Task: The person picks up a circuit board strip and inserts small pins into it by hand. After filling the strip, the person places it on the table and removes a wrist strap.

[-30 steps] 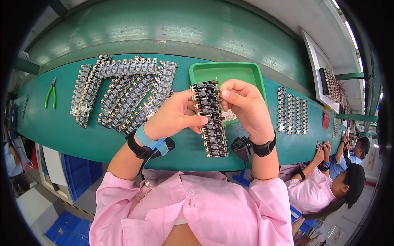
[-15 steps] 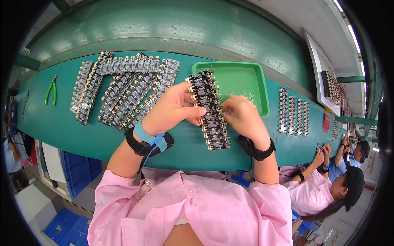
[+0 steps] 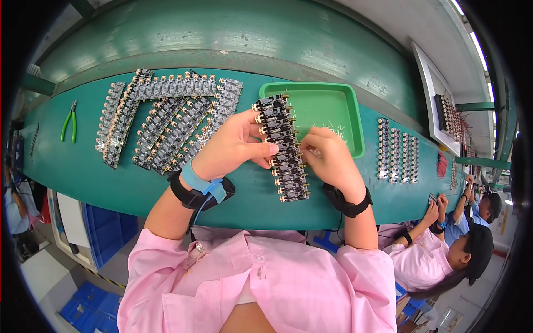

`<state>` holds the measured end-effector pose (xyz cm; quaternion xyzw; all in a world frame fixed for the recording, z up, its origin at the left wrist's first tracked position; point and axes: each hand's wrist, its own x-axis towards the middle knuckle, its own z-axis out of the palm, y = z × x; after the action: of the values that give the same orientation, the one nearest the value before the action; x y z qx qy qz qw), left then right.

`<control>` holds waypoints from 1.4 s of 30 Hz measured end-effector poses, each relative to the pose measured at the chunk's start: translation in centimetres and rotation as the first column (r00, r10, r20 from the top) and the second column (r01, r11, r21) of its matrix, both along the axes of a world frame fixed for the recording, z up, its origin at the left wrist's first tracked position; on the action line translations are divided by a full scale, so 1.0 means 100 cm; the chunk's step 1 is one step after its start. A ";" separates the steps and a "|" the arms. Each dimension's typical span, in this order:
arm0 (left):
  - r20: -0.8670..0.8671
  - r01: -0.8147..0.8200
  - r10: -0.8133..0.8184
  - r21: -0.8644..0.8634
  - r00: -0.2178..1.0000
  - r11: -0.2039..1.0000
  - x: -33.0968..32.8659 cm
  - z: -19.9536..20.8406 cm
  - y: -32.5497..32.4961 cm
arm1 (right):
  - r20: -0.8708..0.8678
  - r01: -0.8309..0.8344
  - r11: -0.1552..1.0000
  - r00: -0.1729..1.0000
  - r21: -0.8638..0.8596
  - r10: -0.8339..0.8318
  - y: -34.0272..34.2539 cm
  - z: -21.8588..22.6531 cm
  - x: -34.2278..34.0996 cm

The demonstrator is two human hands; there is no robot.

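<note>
My left hand (image 3: 240, 143) grips a long black circuit board strip (image 3: 282, 144) by its left edge, thumb on top. The strip stands nearly lengthwise in front of me, with round cream parts down its left side and small brass-coloured pins down its right. At its right edge, the fingers of my right hand (image 3: 327, 155) are pinched together beside the pins. What lies between those fingertips is too small to make out. Behind my right hand is a green tray (image 3: 357, 119) with thin, pale wire-like pieces (image 3: 336, 131) in it.
Several similar board strips (image 3: 172, 119) lie in an overlapping pile at the left. Green-handled pliers (image 3: 70, 121) lie farther left. More strips (image 3: 397, 150) stand in a row to the right, beyond them a red bundle (image 3: 442, 165). Co-workers (image 3: 433, 250) sit along the bench's right side.
Both hands stay almost in place. The right fingers have shifted very slightly up and toward the strip, and the strip's lower end has moved up a touch.
</note>
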<state>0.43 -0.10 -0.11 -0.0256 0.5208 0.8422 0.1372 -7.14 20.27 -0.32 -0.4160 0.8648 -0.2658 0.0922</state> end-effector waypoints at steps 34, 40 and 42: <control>-0.009 0.049 -0.049 -0.024 0.999 0.999 0.001 0.000 0.003 | -0.124 -0.057 0.950 0.992 -0.306 0.020 -0.012 0.050 0.008; -0.005 0.057 -0.057 -0.032 0.998 0.998 0.001 0.002 0.002 | -0.105 -0.048 0.938 0.994 -0.344 0.013 -0.014 0.051 0.011; 0.001 0.060 -0.060 -0.037 0.998 0.998 0.001 0.003 0.003 | -0.062 -0.032 0.928 0.998 -0.371 0.009 -0.015 0.051 0.011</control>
<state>0.57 0.15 0.17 -0.0125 0.5366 0.8281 0.1617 -6.00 18.80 4.73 -0.4427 0.7967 -0.4114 -0.0110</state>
